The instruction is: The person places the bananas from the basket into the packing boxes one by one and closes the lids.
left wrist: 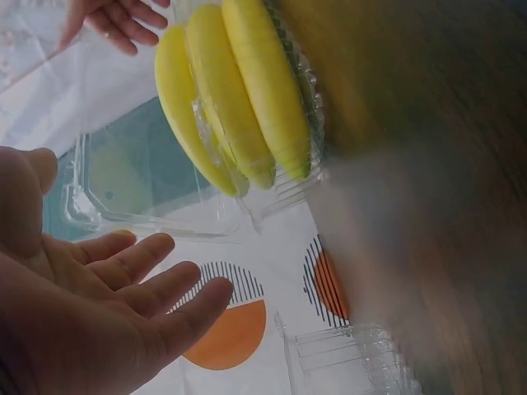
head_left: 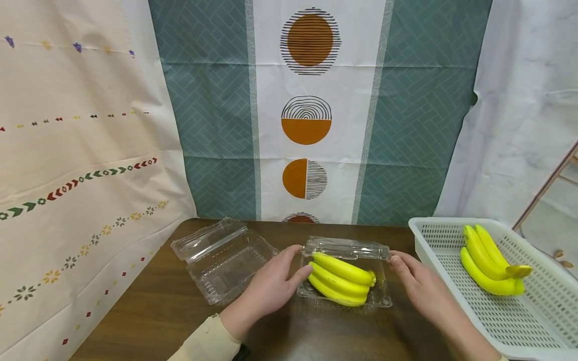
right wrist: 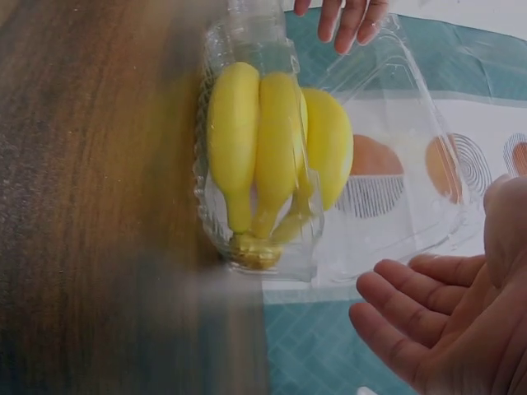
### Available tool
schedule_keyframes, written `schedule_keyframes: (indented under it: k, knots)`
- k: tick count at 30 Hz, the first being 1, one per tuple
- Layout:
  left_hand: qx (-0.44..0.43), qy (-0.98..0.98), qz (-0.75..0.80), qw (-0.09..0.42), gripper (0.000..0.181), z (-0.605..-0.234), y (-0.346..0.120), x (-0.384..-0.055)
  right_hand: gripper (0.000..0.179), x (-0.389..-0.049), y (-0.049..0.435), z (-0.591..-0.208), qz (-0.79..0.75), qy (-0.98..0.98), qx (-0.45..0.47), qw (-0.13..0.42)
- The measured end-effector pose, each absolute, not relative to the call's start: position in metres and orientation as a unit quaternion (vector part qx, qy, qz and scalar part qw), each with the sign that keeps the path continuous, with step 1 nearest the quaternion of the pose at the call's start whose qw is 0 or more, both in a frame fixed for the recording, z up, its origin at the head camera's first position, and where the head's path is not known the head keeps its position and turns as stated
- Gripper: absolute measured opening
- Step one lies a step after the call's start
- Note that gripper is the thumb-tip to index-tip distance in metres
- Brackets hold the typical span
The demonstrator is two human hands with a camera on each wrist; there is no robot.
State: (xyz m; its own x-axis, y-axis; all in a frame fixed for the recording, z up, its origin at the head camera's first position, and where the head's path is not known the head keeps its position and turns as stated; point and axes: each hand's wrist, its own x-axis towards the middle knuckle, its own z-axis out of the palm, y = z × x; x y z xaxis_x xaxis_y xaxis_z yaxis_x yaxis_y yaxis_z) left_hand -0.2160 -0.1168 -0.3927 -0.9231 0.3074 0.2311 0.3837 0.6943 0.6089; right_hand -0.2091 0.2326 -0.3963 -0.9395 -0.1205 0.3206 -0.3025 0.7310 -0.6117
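Observation:
A clear plastic clamshell container (head_left: 383, 299) sits on the table in front of me, its hinged lid (head_left: 347, 247) raised at the far side. Inside lies a bunch of yellow bananas (head_left: 340, 281), their joined stems toward the right. My left hand (head_left: 280, 276) is at the container's left side, fingertips by the lid's corner and thumb close to the bananas. On the opposite side my right hand (head_left: 417, 281) has its fingertips at the lid's right corner. Both wrist views show relaxed, extended fingers (left wrist: 165, 280) and fingers (right wrist: 412, 304) beside the lid, with nothing gripped.
Another clear clamshell (head_left: 230, 265) stands with its lid up at the left, behind my left hand. At the right is a white perforated basket (head_left: 451, 296) with a second banana bunch (head_left: 487, 260). Patterned cloths (head_left: 207, 125) hang behind the brown table (head_left: 140, 311).

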Motion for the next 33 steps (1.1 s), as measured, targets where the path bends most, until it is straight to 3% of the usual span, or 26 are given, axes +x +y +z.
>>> schedule_keyframes:
  k: [33]
  knots:
    - [-0.193,-0.924,-0.325,0.056,0.067,-0.406,-0.107,-0.244,0.076,-0.233,0.227,-0.402,0.326,-0.94,0.061,0.077]
